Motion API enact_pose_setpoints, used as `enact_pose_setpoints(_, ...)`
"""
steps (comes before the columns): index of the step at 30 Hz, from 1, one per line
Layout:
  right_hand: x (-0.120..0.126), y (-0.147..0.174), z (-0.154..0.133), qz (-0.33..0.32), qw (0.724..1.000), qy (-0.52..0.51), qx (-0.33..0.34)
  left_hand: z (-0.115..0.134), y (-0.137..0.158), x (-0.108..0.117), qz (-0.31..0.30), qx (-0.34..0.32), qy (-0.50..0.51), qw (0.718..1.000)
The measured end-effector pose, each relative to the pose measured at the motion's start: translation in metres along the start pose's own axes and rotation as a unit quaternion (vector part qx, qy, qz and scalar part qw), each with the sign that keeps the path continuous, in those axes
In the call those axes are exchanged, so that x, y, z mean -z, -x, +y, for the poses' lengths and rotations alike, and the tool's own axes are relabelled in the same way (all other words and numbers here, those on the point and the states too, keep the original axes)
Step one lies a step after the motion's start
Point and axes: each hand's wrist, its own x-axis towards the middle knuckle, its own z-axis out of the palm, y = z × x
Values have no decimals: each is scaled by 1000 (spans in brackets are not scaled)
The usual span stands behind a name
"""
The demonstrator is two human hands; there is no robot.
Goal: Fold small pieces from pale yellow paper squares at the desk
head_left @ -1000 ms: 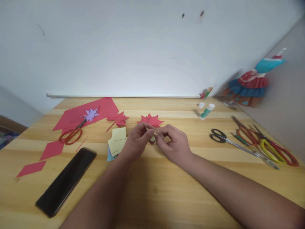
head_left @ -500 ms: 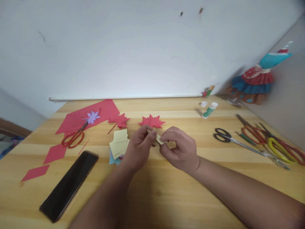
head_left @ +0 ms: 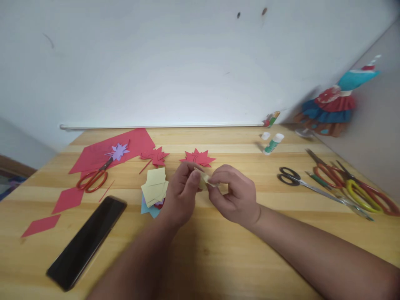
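Between my two hands, a small piece of folded yellow paper (head_left: pixel 203 176) is held above the middle of the table. My left hand (head_left: pixel 181 193) pinches its left side between thumb and fingers. The fingertips of my right hand (head_left: pixel 234 192) close on its right edge. A stack of yellow paper squares (head_left: pixel 153 185) lies just left of my left hand, over light blue paper (head_left: pixel 150 210). Right behind the hands sits a red paper leaf (head_left: pixel 198 157), with another red paper leaf (head_left: pixel 158 155) to its left.
A phone (head_left: pixel 87 241) lies at the front left. Orange-handled scissors (head_left: pixel 93 180) and a purple paper leaf (head_left: pixel 119 151) rest by a red sheet (head_left: pixel 137 141). Black-handled scissors (head_left: pixel 290 176) and several other cutting tools lie right; an uncapped glue stick (head_left: pixel 273 143) stands behind.
The folded yellow paper has tilted and opened a little between my fingers. Both hands keep their grip on it. The whole view has shifted slightly.
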Motion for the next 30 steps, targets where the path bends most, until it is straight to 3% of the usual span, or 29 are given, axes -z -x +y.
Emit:
enact_pose_setpoints(2, 1, -1, -1, 2, 1000, -13, -17, 1, 0, 2, -12, -22, 38, 999)
enact_pose_setpoints(7, 1, 1, 0, 6, 995, -69, -73, 10, -1, 6, -25, 2, -11, 1000)
enact_pose_setpoints(10, -4, 3, 1, 52, 981, -96, -157, 12, -2, 5, -36, 16, -26, 999)
enact_pose_setpoints(14, -11, -2, 1, 105, 944, -147, -277, 9, -3, 3, -55, 71, -14, 996)
enact_pose_setpoints(19, -12, -13, 1, 89, 896, -244, -360, 5, -5, 1, -73, 131, -5, 989)
enact_pose_setpoints(24, -11, -16, 3, 36, 843, -319, -431, 5, -6, -4, -6, 133, -4, 991)
enact_pose_setpoints(30, -11, -15, 1, 14, 828, -345, -441, 6, -4, -7, 13, 133, -11, 991)
